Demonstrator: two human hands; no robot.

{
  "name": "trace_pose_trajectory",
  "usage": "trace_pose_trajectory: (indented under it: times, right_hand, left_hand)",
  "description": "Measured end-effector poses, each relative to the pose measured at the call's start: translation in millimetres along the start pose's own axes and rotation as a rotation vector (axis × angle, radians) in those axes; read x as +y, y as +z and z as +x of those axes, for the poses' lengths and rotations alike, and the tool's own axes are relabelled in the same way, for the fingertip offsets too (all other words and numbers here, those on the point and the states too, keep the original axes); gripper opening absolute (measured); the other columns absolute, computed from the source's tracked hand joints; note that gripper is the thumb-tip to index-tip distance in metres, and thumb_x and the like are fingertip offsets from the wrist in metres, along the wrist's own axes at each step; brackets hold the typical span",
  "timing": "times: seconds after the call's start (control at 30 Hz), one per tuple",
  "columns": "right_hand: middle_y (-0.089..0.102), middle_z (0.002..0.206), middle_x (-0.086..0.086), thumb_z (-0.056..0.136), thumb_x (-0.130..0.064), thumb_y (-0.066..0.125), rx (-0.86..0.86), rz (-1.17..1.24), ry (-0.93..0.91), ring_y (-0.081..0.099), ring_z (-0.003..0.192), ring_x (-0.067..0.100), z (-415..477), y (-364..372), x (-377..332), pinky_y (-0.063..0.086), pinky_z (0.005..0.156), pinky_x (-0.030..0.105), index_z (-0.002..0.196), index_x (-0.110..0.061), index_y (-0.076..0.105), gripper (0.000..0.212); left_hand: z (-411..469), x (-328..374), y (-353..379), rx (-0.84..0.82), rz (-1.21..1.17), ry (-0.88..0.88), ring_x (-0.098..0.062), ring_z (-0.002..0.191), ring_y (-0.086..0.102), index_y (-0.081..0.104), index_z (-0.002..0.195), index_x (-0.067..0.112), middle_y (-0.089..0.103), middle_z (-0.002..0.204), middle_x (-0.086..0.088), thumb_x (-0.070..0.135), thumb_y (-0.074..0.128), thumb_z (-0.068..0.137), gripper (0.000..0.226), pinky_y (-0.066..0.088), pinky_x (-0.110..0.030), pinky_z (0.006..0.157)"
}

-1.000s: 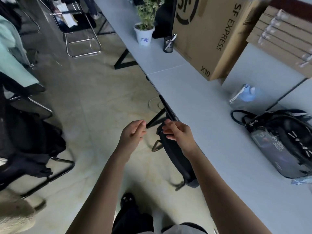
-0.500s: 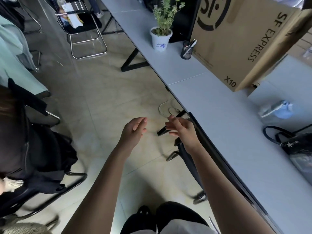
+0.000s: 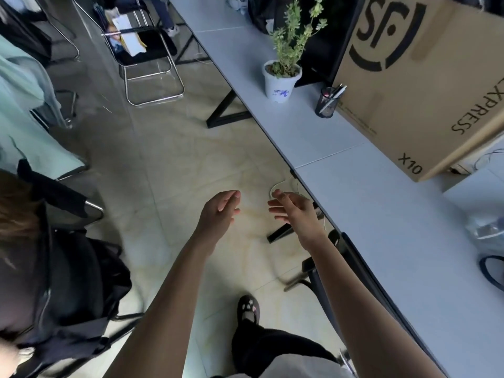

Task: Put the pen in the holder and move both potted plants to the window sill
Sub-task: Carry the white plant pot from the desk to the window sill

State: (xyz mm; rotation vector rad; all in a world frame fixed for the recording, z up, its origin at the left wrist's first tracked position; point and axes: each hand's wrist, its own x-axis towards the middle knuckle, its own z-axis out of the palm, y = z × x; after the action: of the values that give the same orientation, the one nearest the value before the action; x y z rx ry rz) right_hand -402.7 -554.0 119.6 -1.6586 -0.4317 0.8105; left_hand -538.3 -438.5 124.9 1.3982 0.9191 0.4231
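A potted plant (image 3: 281,82) with a white pot and green leafy stems stands on the long grey table (image 3: 376,214) at the far end. Right of it sits a dark mesh pen holder (image 3: 326,102) with pens (image 3: 336,94) sticking out, close against a big cardboard box. My left hand (image 3: 219,210) and my right hand (image 3: 293,210) hover over the floor beside the table's edge, well short of the plant. Both hands hold nothing and their fingers are loosely apart. Only one plant is in view; no window sill shows.
A large SF Express cardboard box (image 3: 420,83) takes up the table's far side. Metal-framed chairs (image 3: 144,50) stand across the aisle, and a seated person in dark clothes (image 3: 49,282) is at the left. A chair (image 3: 321,271) is tucked under the table by my right arm.
I have walked along the table; the plant and pen holder appear nearer and larger. My hands left the chair back and now hang free over the floor, fingers spread.
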Motion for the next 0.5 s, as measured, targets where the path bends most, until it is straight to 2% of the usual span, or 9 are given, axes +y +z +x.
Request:
trace_pose_trajectory:
  times: [0.17,0.37,0.5]
  right_hand:
    - [0.072,0.102,0.012,0.091,-0.035,0.057,-0.025,-0.031,0.003,0.07,0.094,0.024,64.9,15.2,-26.9,0.054,0.078,0.032,0.106,-0.007,0.066,0.033]
    - [0.072,0.098,0.006,0.09,-0.038,0.057,-0.05,-0.041,0.001,0.069,0.088,0.018,132.1,33.0,-54.2,0.053,0.077,0.03,0.095,-0.018,0.067,0.022]
    - [0.072,0.097,0.007,0.09,-0.038,0.058,-0.07,-0.044,0.003,0.068,0.087,0.019,163.3,47.2,-62.6,0.052,0.074,0.028,0.096,-0.015,0.067,0.025]
  left_hand:
    - [68.9,26.6,-7.1,0.004,0.016,-0.008,-0.015,0.096,0.065,0.059,0.114,0.022,0.064,0.114,-0.004,0.034,0.051,0.093,0.026,0.05,-0.038,0.091]
    - [132.7,43.9,-18.4,0.013,-0.003,-0.012,-0.013,0.093,0.065,0.059,0.111,0.025,0.063,0.115,-0.004,0.034,0.051,0.093,0.022,0.051,-0.037,0.091]
    - [164.9,52.6,-28.2,0.024,-0.016,-0.017,-0.015,0.095,0.065,0.059,0.116,0.021,0.063,0.116,-0.005,0.033,0.05,0.093,0.027,0.051,-0.037,0.091]
